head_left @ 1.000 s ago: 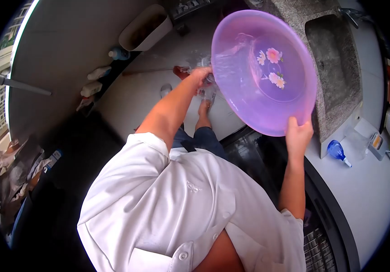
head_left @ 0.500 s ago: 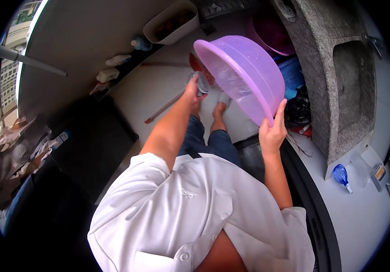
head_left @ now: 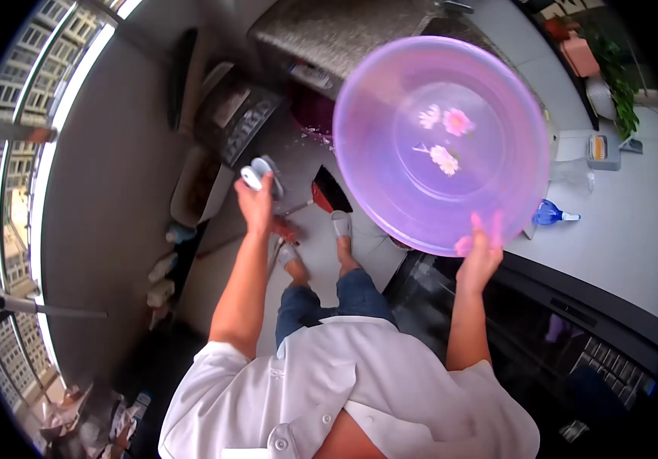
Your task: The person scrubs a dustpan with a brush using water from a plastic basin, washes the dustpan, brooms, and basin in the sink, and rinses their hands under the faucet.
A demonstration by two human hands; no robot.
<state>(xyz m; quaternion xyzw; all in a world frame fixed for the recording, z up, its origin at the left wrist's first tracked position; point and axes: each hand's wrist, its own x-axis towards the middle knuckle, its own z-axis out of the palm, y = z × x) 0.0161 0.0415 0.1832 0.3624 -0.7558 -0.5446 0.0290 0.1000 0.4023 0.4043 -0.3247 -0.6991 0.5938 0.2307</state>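
My left hand (head_left: 254, 208) is closed around a grey-and-white scrub brush (head_left: 266, 170), held out over the floor. On the other side, my right hand (head_left: 480, 264) grips the near rim of a large translucent purple basin (head_left: 363, 130). Pink and white flowers (head_left: 445, 138) decorate the bottom of the basin, whose inside faces me. The basin is in the air and covers part of the stone sink unit (head_left: 329, 38) behind it.
A broom head with black bristles (head_left: 332, 191) lies on the floor by my feet. Behind it is a dark magenta tub (head_left: 310, 115). An oblong planter (head_left: 195, 187) and bottles (head_left: 179, 232) line the left wall. A blue squeeze bottle (head_left: 549, 213) lies on the white surface at right.
My right hand has raised the basin and turned its inside toward me. My left hand has moved left with the brush. The view has swung to the right.
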